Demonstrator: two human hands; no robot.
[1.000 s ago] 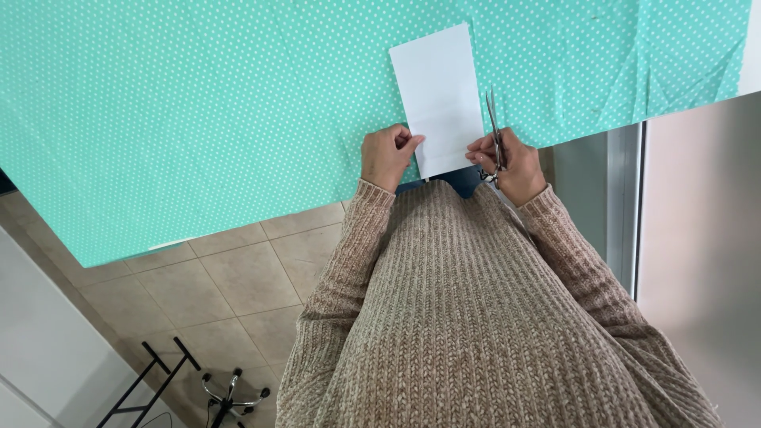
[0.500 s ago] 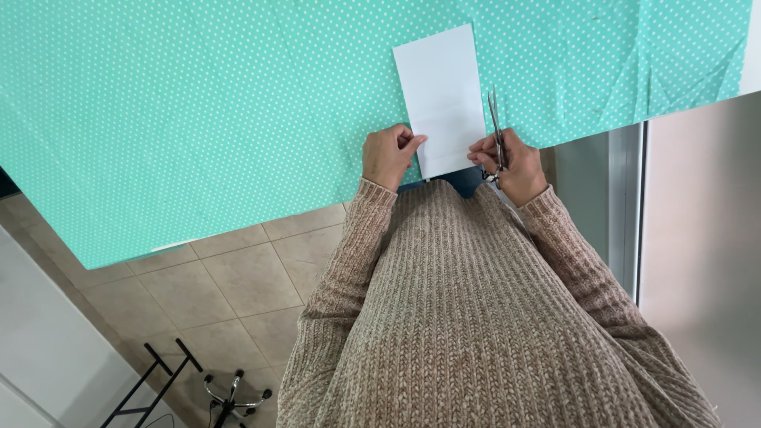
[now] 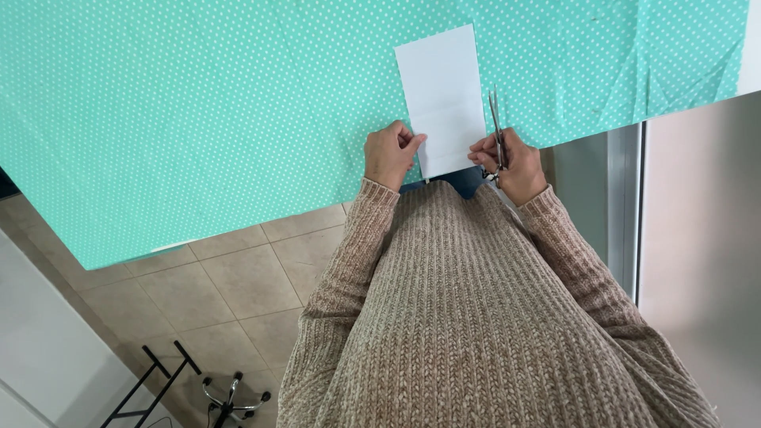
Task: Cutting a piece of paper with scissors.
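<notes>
left hand (image 3: pixel 388 154): pinches paper (image 3: pixel 441 87) edge
right hand (image 3: pixel 511 162): grips scissors (image 3: pixel 495 127), blades nearly closed
under: dotted cloth (image 3: pixel 198 119)

Scissors (image 3: pixel 495 127) beside white paper (image 3: pixel 442 99)

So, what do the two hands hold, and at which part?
The right hand holds metal scissors by the handles; the left hand pinches the white rectangular paper sheet at its lower left edge.

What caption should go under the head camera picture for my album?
Left hand pinches a white paper sheet on the teal dotted cloth while the right hand holds scissors at its edge.
</notes>
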